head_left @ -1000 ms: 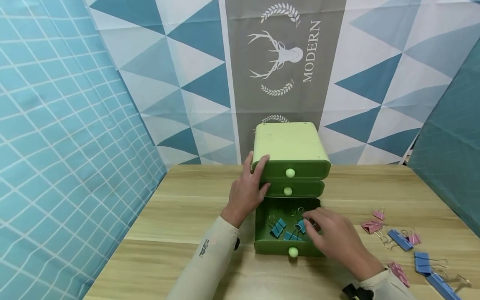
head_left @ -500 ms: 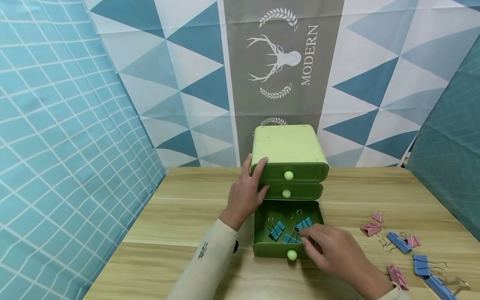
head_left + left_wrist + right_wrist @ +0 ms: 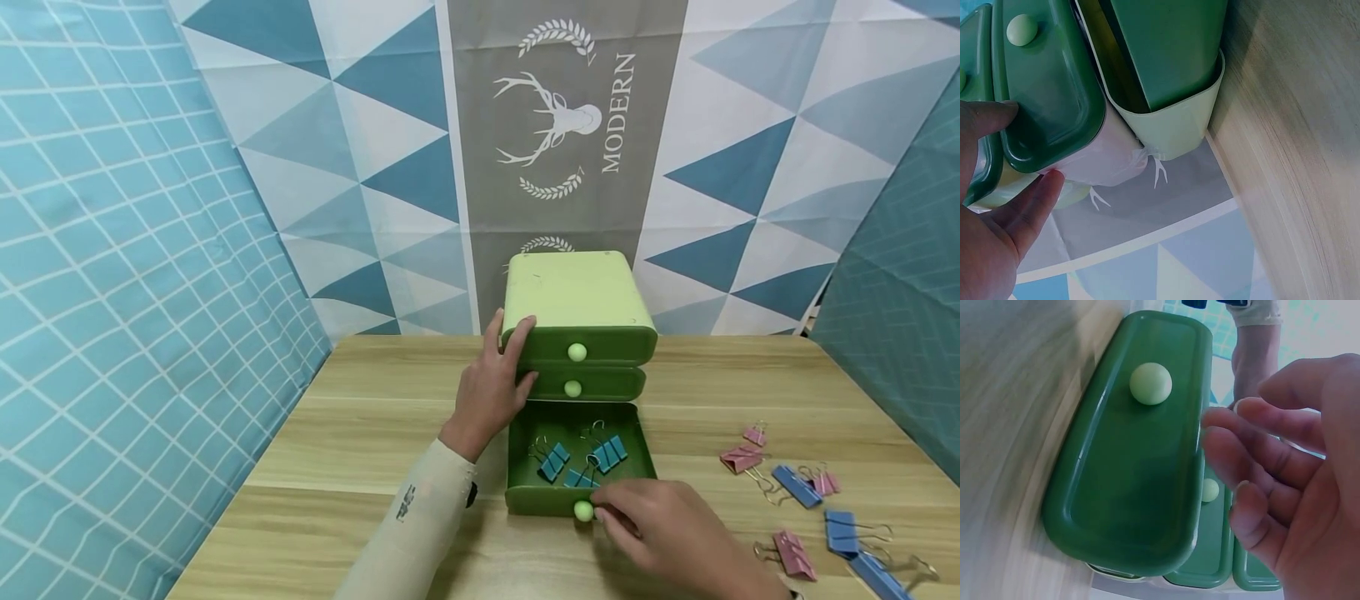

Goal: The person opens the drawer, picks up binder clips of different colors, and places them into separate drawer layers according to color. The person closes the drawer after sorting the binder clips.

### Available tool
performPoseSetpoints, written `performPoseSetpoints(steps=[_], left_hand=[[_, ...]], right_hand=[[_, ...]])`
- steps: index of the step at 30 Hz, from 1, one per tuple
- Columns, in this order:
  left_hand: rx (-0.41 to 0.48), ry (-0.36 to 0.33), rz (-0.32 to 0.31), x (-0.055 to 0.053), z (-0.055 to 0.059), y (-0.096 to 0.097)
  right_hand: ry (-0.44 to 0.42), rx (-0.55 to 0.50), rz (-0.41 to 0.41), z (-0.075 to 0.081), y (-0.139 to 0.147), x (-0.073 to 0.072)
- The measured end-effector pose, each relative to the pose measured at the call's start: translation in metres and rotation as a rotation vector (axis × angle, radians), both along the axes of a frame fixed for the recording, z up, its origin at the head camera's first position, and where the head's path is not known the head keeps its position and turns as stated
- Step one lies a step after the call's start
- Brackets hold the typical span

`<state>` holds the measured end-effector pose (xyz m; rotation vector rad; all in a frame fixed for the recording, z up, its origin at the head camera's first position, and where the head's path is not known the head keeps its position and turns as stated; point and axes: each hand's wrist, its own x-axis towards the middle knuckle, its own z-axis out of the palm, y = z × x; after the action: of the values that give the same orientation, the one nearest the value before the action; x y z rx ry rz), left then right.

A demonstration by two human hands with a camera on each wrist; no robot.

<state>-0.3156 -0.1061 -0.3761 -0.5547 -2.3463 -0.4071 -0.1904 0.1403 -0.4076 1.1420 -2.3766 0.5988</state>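
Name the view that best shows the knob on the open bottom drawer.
The right wrist view: the knob shows large and unblocked on the front of the bottom drawer. The head view shows it small, close to the right hand. The left wrist view shows part of that drawer, without its knob.

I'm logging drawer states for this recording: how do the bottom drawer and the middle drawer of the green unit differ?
The bottom drawer is pulled out, while the middle drawer looks pushed in. Teal binder clips show inside the bottom drawer; the middle drawer's inside is hidden. Both have a dark green front with a pale green round knob.
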Motion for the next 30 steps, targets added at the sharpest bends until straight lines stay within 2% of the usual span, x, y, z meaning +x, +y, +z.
performPoseSetpoints(steps=[3, 10, 14, 22, 30], left_hand=[[0.001, -0.002, -0.001, 0.0, -0.0003, -0.0002], [0.005, 0.003, -0.008, -0.0009, -0.0007, -0.0001], [0.006, 0.006, -0.01, -0.0015, -0.0011, 0.0001], [0.009, -0.001, -0.012, -0.0013, -0.0013, 0.0], [0.011, 0.001, -0.01, -0.0009, -0.0015, -0.0003]], right_hand=[[-0.078, 0.045, 0.012, -0.0008, -0.0001, 0.0022], [-0.277, 0.162, -0.033, -0.0011, 0.0013, 0.0034], [-0.352, 0.193, -0.046, -0.0014, 0.0016, 0.0026], [-0.415, 0.237, -0.057, -0.0038, 0.0001, 0.0014], [-0.403, 0.275, -0.057, -0.0073, -0.0042, 0.001]])
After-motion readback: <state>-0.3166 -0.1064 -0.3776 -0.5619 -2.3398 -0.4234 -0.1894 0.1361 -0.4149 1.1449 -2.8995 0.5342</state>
